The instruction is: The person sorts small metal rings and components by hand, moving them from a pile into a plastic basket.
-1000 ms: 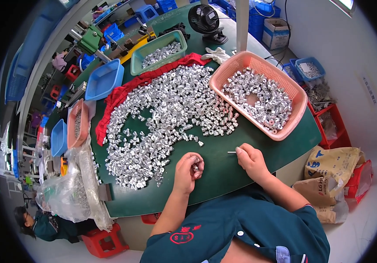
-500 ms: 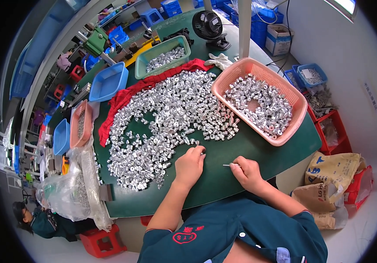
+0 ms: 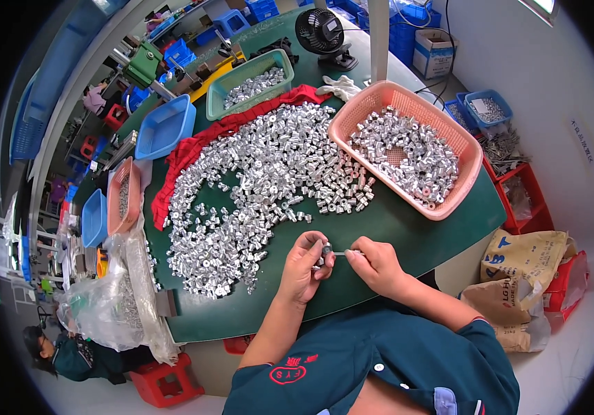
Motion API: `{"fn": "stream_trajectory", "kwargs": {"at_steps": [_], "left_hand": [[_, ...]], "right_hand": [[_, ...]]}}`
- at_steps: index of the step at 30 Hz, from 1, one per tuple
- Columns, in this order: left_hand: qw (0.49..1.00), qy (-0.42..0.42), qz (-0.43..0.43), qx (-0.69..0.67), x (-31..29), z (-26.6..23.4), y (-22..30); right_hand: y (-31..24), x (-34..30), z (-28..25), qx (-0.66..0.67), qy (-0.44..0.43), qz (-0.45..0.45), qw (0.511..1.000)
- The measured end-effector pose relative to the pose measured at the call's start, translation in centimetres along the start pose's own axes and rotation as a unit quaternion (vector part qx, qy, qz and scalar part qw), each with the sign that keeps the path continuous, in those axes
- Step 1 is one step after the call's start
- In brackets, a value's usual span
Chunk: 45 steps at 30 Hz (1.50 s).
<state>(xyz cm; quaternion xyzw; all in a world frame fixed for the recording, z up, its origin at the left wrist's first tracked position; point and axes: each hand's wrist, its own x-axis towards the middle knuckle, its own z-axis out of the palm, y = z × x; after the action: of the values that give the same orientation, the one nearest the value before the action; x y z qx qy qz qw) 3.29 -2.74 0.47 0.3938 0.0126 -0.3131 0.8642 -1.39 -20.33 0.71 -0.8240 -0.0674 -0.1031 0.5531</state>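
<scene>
A big heap of small silver metal parts (image 3: 262, 187) covers the green table (image 3: 407, 235). My left hand (image 3: 305, 266) is curled around a few of these parts and pinches one small metal part (image 3: 326, 249) at its fingertips. My right hand (image 3: 378, 265) grips a thin metal pin tool (image 3: 340, 254) whose tip meets that part. Both hands sit at the near table edge, just in front of the heap.
A pink basket (image 3: 463, 183) with silver parts stands at the right, a green tray (image 3: 222, 86) and a blue tray (image 3: 165, 128) behind, a red cloth (image 3: 186, 149) under the heap, a black fan (image 3: 321, 31), clear bags (image 3: 114, 297) at left, sacks (image 3: 518, 270) on the floor.
My hands have come together: the left hand left the heap's edge holding parts, and the right hand brought the pin's tip to the part in the left fingertips.
</scene>
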Motion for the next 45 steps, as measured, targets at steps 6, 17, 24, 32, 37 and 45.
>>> {"fn": "stream_trajectory", "kwargs": {"at_steps": [6,17,24,32,37,45], "left_hand": [[0.999,0.023,-0.030,0.027,-0.3,0.9,0.1],[0.997,-0.009,-0.008,0.082,-0.5,0.4,-0.4],[0.994,-0.004,0.013,0.112,-0.4,1.7,-1.3],[0.986,0.117,0.029,0.118,0.7,0.7,0.7],[0.987,0.032,0.030,0.152,4.7,4.9,3.5],[0.947,-0.093,0.072,0.298,13.9,10.7,4.3]], "right_hand": [[-0.1,0.2,0.1,-0.010,0.016,-0.018,1.000],[-0.3,0.5,-0.5,-0.072,0.006,-0.064,0.995],[0.1,0.3,0.0,-0.004,-0.057,0.005,0.998],[1.0,0.8,-2.0,0.049,0.014,0.118,0.992],[2.4,-0.4,-0.8,-0.160,0.035,-0.082,0.983],[2.7,-0.5,-0.8,-0.152,0.028,-0.093,0.984]]}}
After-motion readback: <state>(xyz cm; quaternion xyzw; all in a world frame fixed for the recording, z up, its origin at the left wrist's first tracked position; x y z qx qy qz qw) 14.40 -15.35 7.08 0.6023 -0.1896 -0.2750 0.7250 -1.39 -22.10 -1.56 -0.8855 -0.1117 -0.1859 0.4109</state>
